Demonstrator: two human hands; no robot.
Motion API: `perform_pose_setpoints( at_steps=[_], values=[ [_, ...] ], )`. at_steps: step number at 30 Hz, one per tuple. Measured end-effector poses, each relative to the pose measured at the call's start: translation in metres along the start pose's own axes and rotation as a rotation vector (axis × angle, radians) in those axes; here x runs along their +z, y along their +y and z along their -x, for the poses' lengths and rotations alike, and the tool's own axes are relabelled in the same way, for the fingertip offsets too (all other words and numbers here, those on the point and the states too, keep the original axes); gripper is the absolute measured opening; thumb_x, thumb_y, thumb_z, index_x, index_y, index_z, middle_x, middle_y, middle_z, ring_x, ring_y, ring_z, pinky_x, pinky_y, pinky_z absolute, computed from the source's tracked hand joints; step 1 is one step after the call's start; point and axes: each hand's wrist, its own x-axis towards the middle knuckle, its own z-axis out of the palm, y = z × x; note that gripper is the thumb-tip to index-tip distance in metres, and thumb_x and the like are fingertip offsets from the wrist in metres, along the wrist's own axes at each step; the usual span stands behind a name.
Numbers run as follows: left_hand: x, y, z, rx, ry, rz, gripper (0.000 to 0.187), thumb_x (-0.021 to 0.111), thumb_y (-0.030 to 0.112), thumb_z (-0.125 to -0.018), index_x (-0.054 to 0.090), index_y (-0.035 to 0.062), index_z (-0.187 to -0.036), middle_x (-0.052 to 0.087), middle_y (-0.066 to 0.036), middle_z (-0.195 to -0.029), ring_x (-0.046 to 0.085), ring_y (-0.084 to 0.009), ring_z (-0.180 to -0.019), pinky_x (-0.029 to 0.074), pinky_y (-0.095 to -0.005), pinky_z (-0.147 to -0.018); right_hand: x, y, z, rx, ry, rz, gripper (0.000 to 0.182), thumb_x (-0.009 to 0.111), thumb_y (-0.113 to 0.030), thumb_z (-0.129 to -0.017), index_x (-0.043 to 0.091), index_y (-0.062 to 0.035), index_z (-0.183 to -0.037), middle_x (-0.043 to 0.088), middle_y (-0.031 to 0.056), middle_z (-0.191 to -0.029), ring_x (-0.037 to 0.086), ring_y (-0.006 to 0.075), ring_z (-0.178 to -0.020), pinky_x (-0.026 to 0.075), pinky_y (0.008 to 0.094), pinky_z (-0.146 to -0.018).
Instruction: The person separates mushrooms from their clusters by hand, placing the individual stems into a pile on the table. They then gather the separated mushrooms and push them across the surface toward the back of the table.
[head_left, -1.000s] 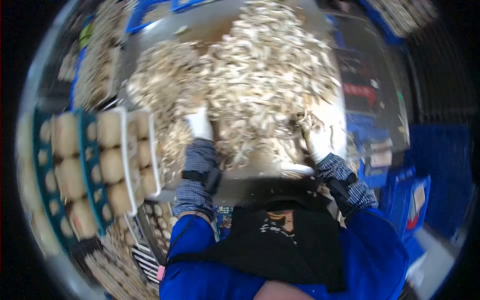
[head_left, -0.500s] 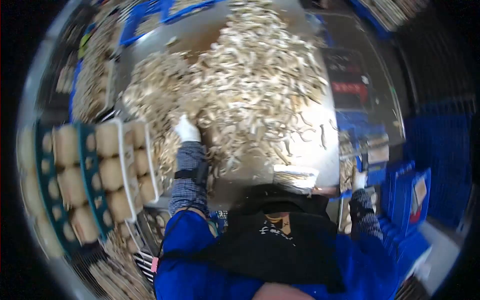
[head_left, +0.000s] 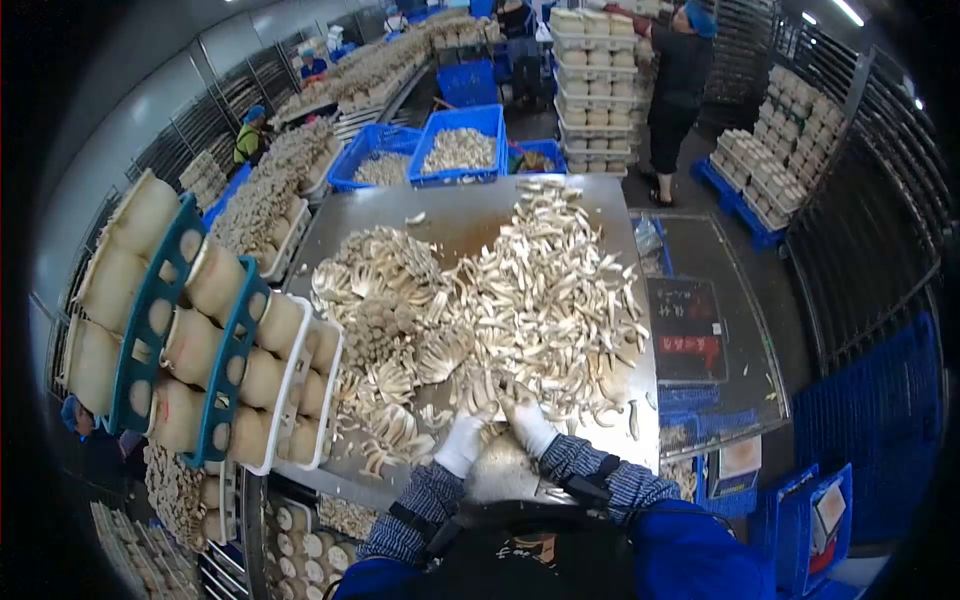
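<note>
A steel table (head_left: 350,213) bears a broad heap of loose pale mushrooms (head_left: 560,290) at its middle and right. Whole mushroom clusters (head_left: 380,325) lie on the left side. At the near edge of the heap, my left hand (head_left: 466,436), in a white glove, has its fingers closed at some mushrooms. Close to its right, my right hand (head_left: 528,422), gloved too, also has its fingers curled at the mushrooms. What lies between the fingers is too small to make out. Both hands are low over the table, just in front of my body.
Stacked crates of mushroom bottles (head_left: 190,340) rise at the left. Blue bins (head_left: 468,172) with mushrooms stand beyond the table, beside a tall stack of white crates (head_left: 595,90). A person in dark clothes (head_left: 680,95) stands behind, others further off. Blue crates (head_left: 800,525) are at the lower right.
The view has tilted up, showing more of the room. My right hand has come from the crates at the right to the heap. My left hand has moved from the clusters to beside it.
</note>
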Motion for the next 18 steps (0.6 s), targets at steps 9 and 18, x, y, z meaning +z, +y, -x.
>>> perform_pose_setpoints(
  at_steps=[9,18],
  values=[
    [-0.018,-0.006,-0.015,-0.040,0.202,0.086,0.034,0.050,0.011,-0.091,0.053,-0.0002,-0.123,0.064,-0.014,-0.109,0.063,-0.0251,-0.099,0.050,-0.0360,-0.092,-0.019,0.004,0.021,0.097,0.397,-0.381,0.012,0.053,-0.012,-0.094,0.061,-0.0019,-0.094,0.061,0.0049,-0.078,0.056,0.0124,-0.062,0.045,0.0247,-0.053],
    [0.024,-0.017,0.014,0.061,-0.066,-0.535,0.069,0.054,-0.010,-0.080,0.027,-0.0037,-0.143,0.045,-0.016,-0.139,0.047,-0.0255,-0.125,0.041,-0.0304,-0.103,-0.043,-0.022,0.034,-0.520,0.105,0.856,0.022,0.055,-0.013,-0.091,0.064,-0.0019,-0.107,0.065,0.0164,-0.100,0.064,0.0297,-0.091,0.051,0.0387,-0.077]
  ],
)
